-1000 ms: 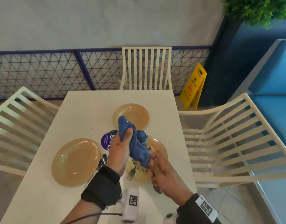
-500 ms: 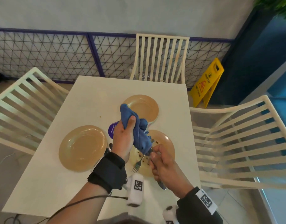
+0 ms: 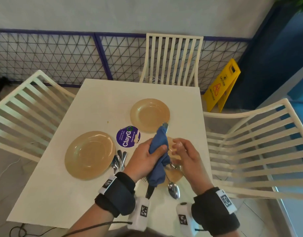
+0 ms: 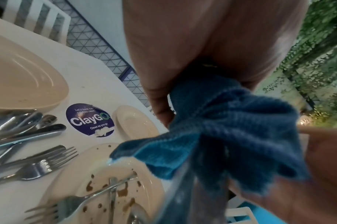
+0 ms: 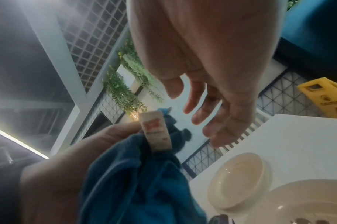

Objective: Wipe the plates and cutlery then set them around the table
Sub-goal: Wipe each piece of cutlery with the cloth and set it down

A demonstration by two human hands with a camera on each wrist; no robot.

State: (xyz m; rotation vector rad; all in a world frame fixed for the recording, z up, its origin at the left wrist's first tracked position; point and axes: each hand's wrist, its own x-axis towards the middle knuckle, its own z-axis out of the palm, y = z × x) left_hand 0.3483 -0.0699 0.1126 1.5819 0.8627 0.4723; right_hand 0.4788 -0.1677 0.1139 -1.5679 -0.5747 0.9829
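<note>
My left hand (image 3: 145, 158) grips a blue cloth (image 3: 160, 151) wrapped round a long piece of cutlery. Its metal tip (image 3: 165, 125) sticks out above and its dark end (image 3: 150, 192) below. In the left wrist view the cloth (image 4: 221, 121) fills the middle, with blurred metal (image 4: 192, 197) beneath it. My right hand (image 3: 181, 149) hovers just right of the cloth with relaxed fingers (image 5: 211, 115), holding nothing. Below both hands lies a stained plate (image 4: 98, 163) with a fork (image 4: 71, 203) on it. A spoon (image 3: 174, 190) lies at its near edge.
Two tan plates lie on the white table (image 3: 102, 100), one at the left (image 3: 90, 154) and one further back (image 3: 150, 114). A cutlery pile (image 3: 119, 161) and a purple ClayGo sticker (image 3: 128, 138) sit between them. White slatted chairs stand left, behind and right (image 3: 260, 151).
My right hand has let go of the cutlery it was holding below the cloth and now hangs open beside it. The cloth now stands more upright in my left hand.
</note>
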